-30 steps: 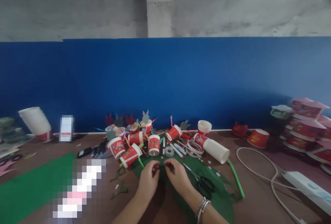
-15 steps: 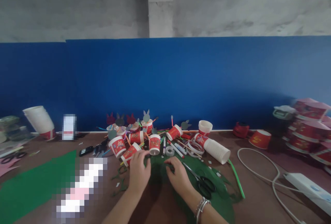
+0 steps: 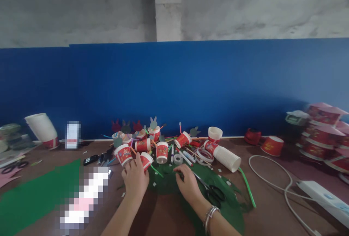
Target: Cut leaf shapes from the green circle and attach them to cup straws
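My left hand (image 3: 135, 178) is closed around a red printed paper cup (image 3: 146, 161) with a white rim. A thin green strip (image 3: 156, 171) sticks out beside that cup, to the right. My right hand (image 3: 187, 182) hovers or rests over dark green paper (image 3: 201, 210), its fingers loosely bent, thumb apart, and no held thing visible. Black-handled scissors (image 3: 214, 193) lie just right of it. Beyond the hands are several red paper cups, among them an upright cup (image 3: 162, 152) and a tilted cup (image 3: 123, 155), plus a roll of clear tape (image 3: 178, 159).
Markers (image 3: 188, 158) and a stack of white cups (image 3: 227, 158) lie behind the right hand. At left are a green sheet (image 3: 46, 192), a pixelated bright object (image 3: 87, 199) and keys (image 3: 103, 158). A power strip (image 3: 324, 199) with a looping cable sits at right.
My left hand has moved left and taken hold of the red paper cup, which has turned and shifted right. The green strip beside it now shows. My right hand stays about where it was.
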Demonstrator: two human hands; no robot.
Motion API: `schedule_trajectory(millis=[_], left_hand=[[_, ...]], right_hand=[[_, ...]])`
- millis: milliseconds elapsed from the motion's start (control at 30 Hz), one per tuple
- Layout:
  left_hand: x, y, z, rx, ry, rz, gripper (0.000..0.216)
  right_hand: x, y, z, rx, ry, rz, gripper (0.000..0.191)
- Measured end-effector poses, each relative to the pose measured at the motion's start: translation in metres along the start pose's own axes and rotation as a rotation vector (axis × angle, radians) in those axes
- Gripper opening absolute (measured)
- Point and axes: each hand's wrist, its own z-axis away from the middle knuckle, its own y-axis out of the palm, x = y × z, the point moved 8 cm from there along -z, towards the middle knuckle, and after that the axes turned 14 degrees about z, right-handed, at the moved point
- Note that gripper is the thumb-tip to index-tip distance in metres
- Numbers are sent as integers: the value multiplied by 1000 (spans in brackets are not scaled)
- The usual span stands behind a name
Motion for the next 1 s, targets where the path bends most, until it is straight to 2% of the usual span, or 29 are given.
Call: schedule_trajectory(millis=[167, 333, 433, 533, 667, 733, 867, 1000], left_hand=[[-3, -12, -2, -39, -1, 60, 67], [-24, -42, 5, -251, 133, 244, 70], [-38, -39, 17, -292, 224, 433, 76], [-52, -20, 29, -210, 291, 551, 81], [-61, 4, 43, -80, 303, 684, 88], [-64, 8, 49, -29, 335, 802, 86], [-73, 11, 54, 119, 378, 1065, 77], [-83, 11, 43, 111, 286, 1209, 77]], right_hand=[[-2, -1, 0, -33, 6, -16, 21], [-7, -10, -1, -99, 109, -112, 16], [-5, -21, 1, -174, 139, -159, 20], [8, -27, 4, -203, 24, -135, 22], [15, -21, 9, -183, -59, -83, 38], [10, -18, 9, -175, -29, -70, 44], [2, -17, 2, -135, 13, -49, 43], [-2, -26, -16, -100, -15, -68, 47]])
